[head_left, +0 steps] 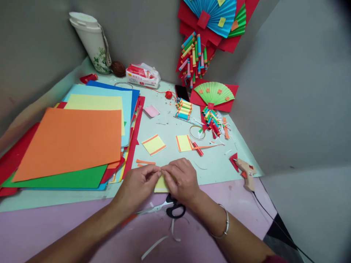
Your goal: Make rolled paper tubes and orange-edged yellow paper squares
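Observation:
My left hand (142, 182) and my right hand (182, 179) meet at the fingertips, both closed in a pinch. Whatever is pinched between them is too small and hidden to make out. Below the fingers lies a yellow paper piece (161, 186), partly covered by my right hand. Scissors with black handles (175, 211) rest just under the hands, blades toward the left. Two yellow squares with orange edge strips, a left one (154, 145) and a right one (183, 143), lie beyond. Loose orange strips (145, 162) are beside my left hand.
A stack of coloured paper (74, 138) fills the left side. A glue gun (247, 173) with a cord lies at right. Rolled paper tubes (183, 109), a tape ring (197, 132), a tissue pack (143, 76) and a leaning white cup (90, 44) stand farther back. Paper-fan decorations (214, 93) lean at the wall.

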The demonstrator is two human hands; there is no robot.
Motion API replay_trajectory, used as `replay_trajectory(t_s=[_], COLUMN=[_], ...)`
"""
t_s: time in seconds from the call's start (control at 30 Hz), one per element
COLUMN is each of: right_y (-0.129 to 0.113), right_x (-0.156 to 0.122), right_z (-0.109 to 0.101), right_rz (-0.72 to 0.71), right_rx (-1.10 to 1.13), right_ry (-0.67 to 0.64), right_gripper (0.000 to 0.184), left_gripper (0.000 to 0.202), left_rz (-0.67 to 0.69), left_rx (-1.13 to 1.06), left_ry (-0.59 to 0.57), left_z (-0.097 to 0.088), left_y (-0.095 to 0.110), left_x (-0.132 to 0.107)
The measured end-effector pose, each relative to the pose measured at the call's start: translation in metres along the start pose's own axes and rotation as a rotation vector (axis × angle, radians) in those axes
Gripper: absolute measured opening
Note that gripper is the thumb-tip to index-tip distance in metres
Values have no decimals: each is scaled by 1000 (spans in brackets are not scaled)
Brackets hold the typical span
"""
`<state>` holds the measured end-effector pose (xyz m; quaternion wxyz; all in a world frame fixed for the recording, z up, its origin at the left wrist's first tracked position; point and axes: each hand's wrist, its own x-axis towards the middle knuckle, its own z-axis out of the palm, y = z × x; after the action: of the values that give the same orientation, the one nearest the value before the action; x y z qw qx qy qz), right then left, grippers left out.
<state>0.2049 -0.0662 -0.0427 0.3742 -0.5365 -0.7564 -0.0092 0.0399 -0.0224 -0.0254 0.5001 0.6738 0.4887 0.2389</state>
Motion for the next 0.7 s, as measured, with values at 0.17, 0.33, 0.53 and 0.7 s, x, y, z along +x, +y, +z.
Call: replay_trajectory(t_s=[0.17, 0.33, 0.53, 0.7], right_y=[-3, -7, -7, -6], right_x=[2, 3, 4, 3], right_z=[-3, -5, -5, -4], right_rz=[16, 76, 214, 247], right_rx=[15, 101, 243, 286], right_ry=[-20, -8, -28, -35], right_gripper=[18, 16, 14, 13], left_gripper=[24, 25, 26, 26], left_rz=[53, 113, 77, 66], left_rx=[92, 166, 148, 122], left_ry=[-20, -26, -39, -55], left_z=[-1, -2, -3, -3], left_y=[0, 1, 2, 0], left_x=[-4, -5, -4, -4])
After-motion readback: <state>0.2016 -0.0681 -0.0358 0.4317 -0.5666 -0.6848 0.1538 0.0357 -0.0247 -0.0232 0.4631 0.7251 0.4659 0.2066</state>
